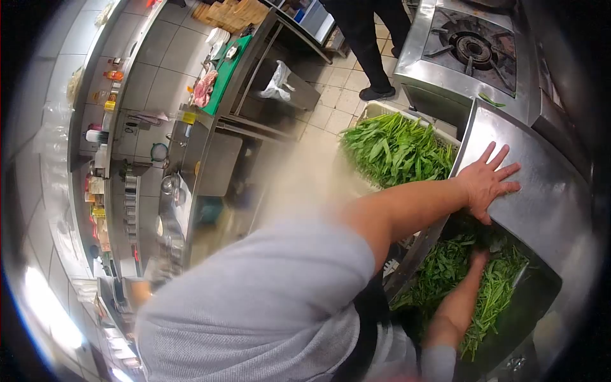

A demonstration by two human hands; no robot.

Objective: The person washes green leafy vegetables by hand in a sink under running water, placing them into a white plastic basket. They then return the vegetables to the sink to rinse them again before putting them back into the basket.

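Note:
My left hand [489,183] lies flat on a steel counter [541,175] beside the sink, its fingers spread and nothing in it. Lower down, my right hand [478,256] reaches into a steel sink [531,312] among leafy green vegetables [445,267]. Leaves and shadow hide its fingers, so whether it grips any stems cannot be seen. Long green stems [490,302] lie around that forearm. Beyond my left arm stands a pale plastic crate [445,135] heaped with more leafy greens [398,146].
A gas burner [472,48] sits past the counter. Another person's dark trousers and shoe [377,93] show on the tiled floor. Across the aisle, raw meat [205,88] lies by a green cutting board [224,76], near a bin [296,89] and loaded shelves [102,165].

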